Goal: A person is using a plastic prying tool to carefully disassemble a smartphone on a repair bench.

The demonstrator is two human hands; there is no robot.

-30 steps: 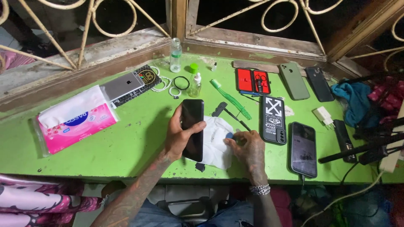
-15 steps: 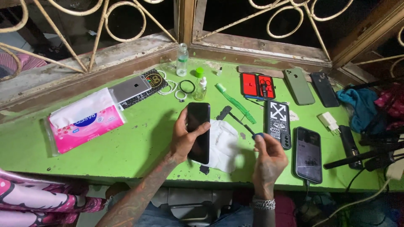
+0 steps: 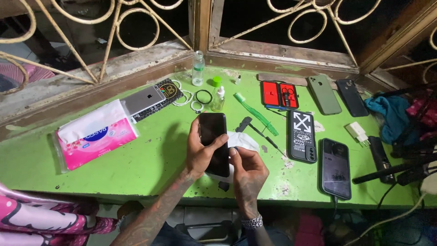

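My left hand (image 3: 199,152) grips a black smartphone (image 3: 214,136), screen up, held just above the green table (image 3: 150,159). My right hand (image 3: 248,171) sits against the phone's lower right edge, fingers curled and pinched at the edge; whether it still holds a small tool is hidden. A white tissue (image 3: 243,140) lies under and behind both hands. A small dark piece (image 3: 224,186) rests on the table near the front edge, below the phone.
A pink tissue pack (image 3: 98,136) lies left. A silver phone (image 3: 143,100), rings, small bottles (image 3: 198,68), green toothbrush (image 3: 255,113), red tool case (image 3: 279,94) and several phones (image 3: 336,167) spread across the back and right. Cables and dark tools crowd the right edge.
My right hand moved in from the right of the tissue to the phone's lower right edge. The thin tool it held out to the side no longer shows.
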